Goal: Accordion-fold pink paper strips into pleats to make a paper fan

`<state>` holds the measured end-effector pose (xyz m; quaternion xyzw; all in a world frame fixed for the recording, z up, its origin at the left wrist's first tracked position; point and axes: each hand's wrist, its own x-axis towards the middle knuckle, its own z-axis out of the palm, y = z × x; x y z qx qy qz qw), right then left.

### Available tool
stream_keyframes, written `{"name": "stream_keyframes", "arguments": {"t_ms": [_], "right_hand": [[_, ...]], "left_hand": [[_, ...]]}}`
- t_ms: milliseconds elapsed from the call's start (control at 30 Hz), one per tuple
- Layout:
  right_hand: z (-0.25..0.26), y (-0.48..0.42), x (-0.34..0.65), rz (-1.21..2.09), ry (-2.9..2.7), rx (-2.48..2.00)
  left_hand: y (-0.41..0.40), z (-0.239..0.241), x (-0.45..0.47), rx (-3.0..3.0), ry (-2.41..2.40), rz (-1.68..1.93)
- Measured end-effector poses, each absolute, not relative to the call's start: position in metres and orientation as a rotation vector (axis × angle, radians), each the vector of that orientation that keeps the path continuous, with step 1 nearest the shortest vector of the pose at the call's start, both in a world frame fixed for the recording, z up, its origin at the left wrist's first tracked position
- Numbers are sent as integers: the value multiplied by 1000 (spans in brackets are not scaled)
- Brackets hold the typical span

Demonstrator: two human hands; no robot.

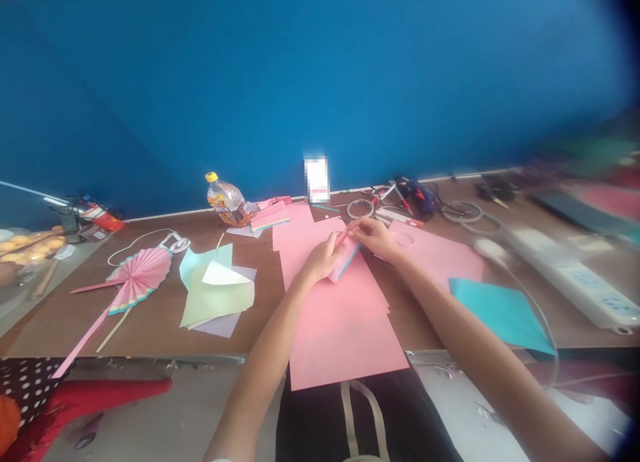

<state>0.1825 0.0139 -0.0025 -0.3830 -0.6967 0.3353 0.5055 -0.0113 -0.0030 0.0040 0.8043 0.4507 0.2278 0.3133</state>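
Note:
Over the pink paper sheets (345,339), I hold a small folded pink paper strip (341,267) with a teal edge. My left hand (323,257) is closed around its left side. At the strip's upper end, my right hand (373,237) pinches with thumb and fingers close to the left fingertips. The strip is tilted, and its upper part is partly hidden by the fingers. On the left of the table lies a pleated pink paper fan (143,272) with a blue and yellow border and pink ribbon tails.
Pastel paper pieces (215,295) lie left of the sheets. Behind stand a yellow-capped bottle (227,202) and another pleated pink paper (270,217). To the right are tape rolls (360,209), markers (400,217), a teal sheet (500,312) and a white power strip (597,292) with its cable.

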Motion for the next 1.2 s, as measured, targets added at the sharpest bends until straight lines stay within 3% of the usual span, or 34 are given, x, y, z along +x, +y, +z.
{"name": "stream_keyframes", "arguments": {"t_ms": [1200], "right_hand": [[-11,15,177,908,-1463,-1060]], "left_hand": [[-5,1,-4,2306,1395,523]]}}
